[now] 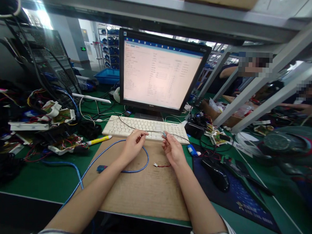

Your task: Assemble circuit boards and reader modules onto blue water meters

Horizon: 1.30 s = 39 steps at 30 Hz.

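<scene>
My left hand (135, 144) is over the front edge of the white keyboard (114, 125), its fingers curled together near a thin dark cable; whether it holds anything is too small to tell. To its right, my right hand (173, 150) pinches a small grey-blue connector (164, 134) between thumb and fingertips. A white plug (155, 164) on red and black wires lies below that hand on the cardboard sheet (143, 195). The blue cable (146, 157) loops under my left forearm, with a blue connector (102, 168) at its end.
A monitor (160, 72) stands behind the keyboard. Circuit boards and wires (61, 117) pile up at the left, near a yellow marker (100, 140). On the right are a black mouse (215, 175) and a mouse pad (255, 202). Metal shelf bars cross overhead; people sit beyond.
</scene>
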### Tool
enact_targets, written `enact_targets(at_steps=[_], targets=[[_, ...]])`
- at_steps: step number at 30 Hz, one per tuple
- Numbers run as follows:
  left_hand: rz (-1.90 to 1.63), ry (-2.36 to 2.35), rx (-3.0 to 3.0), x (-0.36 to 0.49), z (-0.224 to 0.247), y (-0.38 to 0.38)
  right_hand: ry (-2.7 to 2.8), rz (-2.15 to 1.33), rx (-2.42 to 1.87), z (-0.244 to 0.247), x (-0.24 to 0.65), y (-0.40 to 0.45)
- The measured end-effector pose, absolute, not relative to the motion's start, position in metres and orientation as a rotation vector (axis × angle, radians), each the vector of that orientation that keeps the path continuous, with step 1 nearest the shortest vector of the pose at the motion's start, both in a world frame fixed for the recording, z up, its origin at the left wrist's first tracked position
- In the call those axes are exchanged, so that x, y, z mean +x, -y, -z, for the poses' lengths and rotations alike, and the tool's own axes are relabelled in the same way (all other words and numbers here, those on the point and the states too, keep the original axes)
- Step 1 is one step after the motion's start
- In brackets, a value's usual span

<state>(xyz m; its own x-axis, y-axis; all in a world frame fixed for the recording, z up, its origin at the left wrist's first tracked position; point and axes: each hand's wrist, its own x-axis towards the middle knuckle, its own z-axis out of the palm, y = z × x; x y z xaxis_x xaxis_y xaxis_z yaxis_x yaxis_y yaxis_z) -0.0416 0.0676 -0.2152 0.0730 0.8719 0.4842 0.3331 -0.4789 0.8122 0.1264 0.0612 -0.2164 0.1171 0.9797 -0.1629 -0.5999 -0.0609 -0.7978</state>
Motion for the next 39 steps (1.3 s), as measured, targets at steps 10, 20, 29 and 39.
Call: enact_targets(at_steps=[10, 20, 29, 39], targets=[[-1.525, -1.176, 2.238, -0.043, 0.212, -0.064, 0.569, -1.371, -0.911, 0.217, 0.123, -0.061], [-1.455, -1.149, 2.432, -0.043, 0.214, -0.065, 0.599, -1.413, -0.889, 0.220, 0.121, -0.059], [-1.537, -1.150, 2.380, -0.046, 0.215, -0.065, 0.620, -1.446, -0.925, 0.217, 0.114, -0.056], [-1.491, -1.110, 2.375, -0.049, 0.212, -0.067, 0.543, -1.381, -0.916, 0.217, 0.130, -0.062]])
